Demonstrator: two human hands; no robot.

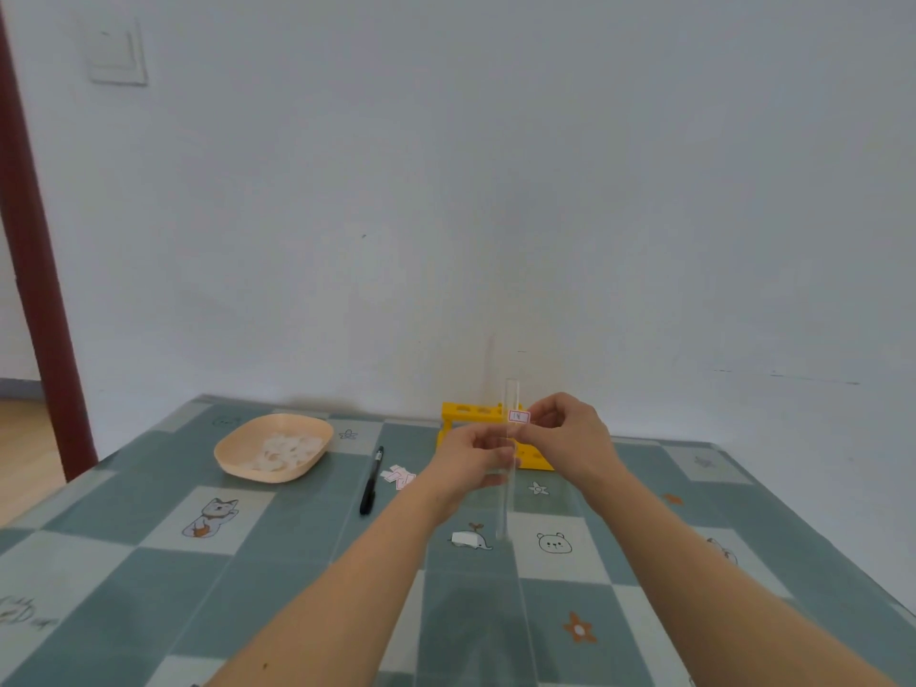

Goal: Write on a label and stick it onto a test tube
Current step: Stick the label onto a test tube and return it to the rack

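Near far edge of table [297, 587], left hand [471, 456] grips upright tube [506, 508] while right hand [565, 433] pinches label [519, 417] against it, w/ rack [466, 414] behind.

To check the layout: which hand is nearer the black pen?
Left. The left hand, holding the test tube, is just right of the pen; the right hand pinches the label farther right.

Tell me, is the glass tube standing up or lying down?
Standing up. The tube runs nearly straight up and down, gripped by the left hand, while the right hand pinches a label near its top.
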